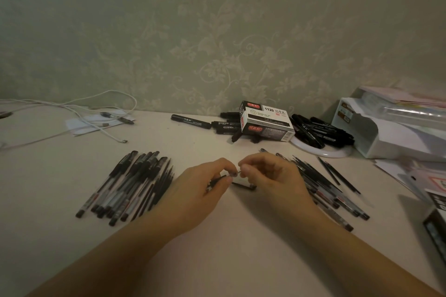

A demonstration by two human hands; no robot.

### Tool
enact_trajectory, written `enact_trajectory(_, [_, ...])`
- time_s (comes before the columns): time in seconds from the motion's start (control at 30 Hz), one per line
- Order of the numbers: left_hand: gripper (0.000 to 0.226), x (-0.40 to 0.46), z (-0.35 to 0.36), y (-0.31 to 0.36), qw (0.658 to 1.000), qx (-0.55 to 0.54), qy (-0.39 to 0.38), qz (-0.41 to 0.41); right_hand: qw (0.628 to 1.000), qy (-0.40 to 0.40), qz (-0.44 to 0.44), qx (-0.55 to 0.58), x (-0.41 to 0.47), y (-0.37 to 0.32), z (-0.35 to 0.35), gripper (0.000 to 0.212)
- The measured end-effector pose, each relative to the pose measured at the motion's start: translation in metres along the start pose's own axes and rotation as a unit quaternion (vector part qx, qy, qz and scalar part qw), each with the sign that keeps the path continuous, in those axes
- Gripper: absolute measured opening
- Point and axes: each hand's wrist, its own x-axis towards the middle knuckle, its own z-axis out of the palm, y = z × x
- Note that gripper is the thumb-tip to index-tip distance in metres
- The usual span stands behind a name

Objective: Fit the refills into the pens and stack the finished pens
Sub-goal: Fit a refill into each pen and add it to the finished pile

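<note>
From the head camera I see my left hand (205,183) and right hand (263,176) meeting at the middle of the counter (217,236), knuckles up. The left hand's fingers curl round a dark pen barrel (216,182), pinching it near its front end. The right hand's thumb and forefinger pinch something thin at the barrel's mouth; it looks like a refill tip, though the blur there leaves me unsure. A short dark piece (243,185) lies on the counter just below the fingers.

To the left lies a pile of finished pens (128,183), capped, packed side by side and overlapping. To the right, partly behind my right hand, a looser spread of barrels and refills (330,188) fans out, with two thin refills (337,173) lying just apart from it.

Farther back, a marker box (265,120) printed 1120 sits among black markers (190,121), more of them heaped on a white round base (321,149). A white cable (96,113) trails over papers at the far left, and a white organiser (386,128) stands at the right.
</note>
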Motion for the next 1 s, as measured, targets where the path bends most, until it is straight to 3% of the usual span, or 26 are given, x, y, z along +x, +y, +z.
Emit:
enact_trajectory(0.1, [0.013, 0.0005, -0.0007, 0.0004, 1.000, -0.002, 0.000, 0.000, 1.000, -0.027, -0.003, 0.005, -0.0009, -0.0002, 0.0026, 0.013])
enact_trajectory(0.3, [0.013, 0.0009, -0.0016, -0.0005, 1.000, 0.001, 0.008, -0.006, 1.000, 0.025, -0.004, -0.015, 0.0012, 0.0001, -0.0015, 0.016])
enact_trajectory(0.6, [0.011, 0.0007, -0.0022, 0.0030, 1.000, 0.007, -0.001, -0.026, 0.999, -0.047, -0.007, -0.014, -0.0018, -0.0007, -0.0006, 0.012])
enact_trajectory(0.8, [0.019, 0.0019, -0.0033, 0.0046, 0.996, 0.082, 0.004, 0.026, 0.997, -0.047, -0.014, -0.056, -0.0029, 0.0011, -0.0035, 0.005])
enact_trajectory(1.0, [0.010, 0.0013, -0.0007, 0.0067, 0.995, 0.064, 0.028, 0.065, 0.984, -0.032, -0.061, -0.164, -0.0052, -0.0005, -0.0010, 0.040])
